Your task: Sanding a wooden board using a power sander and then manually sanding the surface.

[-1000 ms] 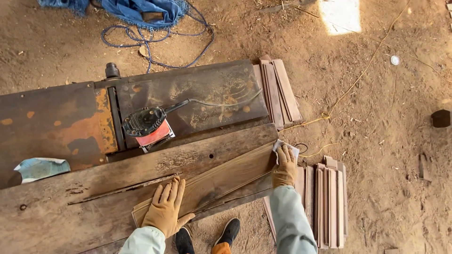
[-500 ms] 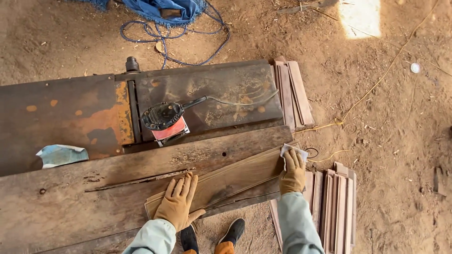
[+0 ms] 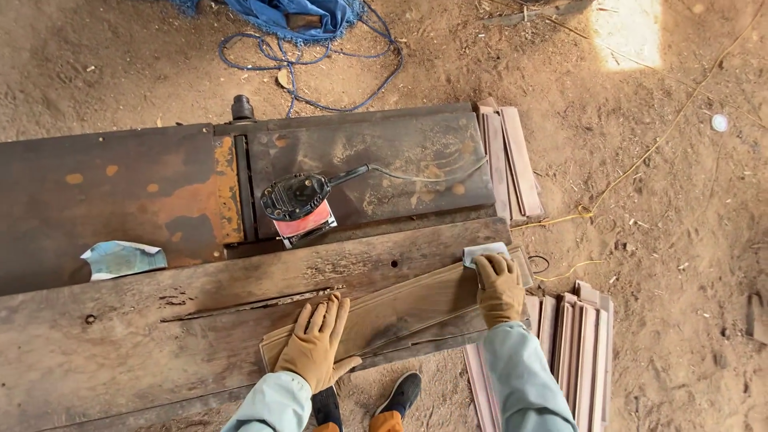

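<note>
Both my hands wear tan work gloves. My left hand (image 3: 318,343) lies flat, fingers spread, on the near end of a thin brown wooden board (image 3: 400,306) that rests on a worn plank (image 3: 160,336). My right hand (image 3: 499,289) presses a small pale sheet of sandpaper (image 3: 482,254) against the board's far right end, fingers curled over it.
A black and red electric sander (image 3: 298,202) with its cord sits on a rusty metal machine table (image 3: 144,192). Stacks of wooden slats lie at the table's right end (image 3: 510,160) and on the dirt floor (image 3: 580,352). Blue rope (image 3: 320,56), a yellow cord (image 3: 632,168) and a crumpled pale sheet (image 3: 120,259) lie about.
My right hand has slid the sandpaper a little leftwards along the board. The left hand stays flat on the board. The camera view has shifted, moving everything rightwards in frame.
</note>
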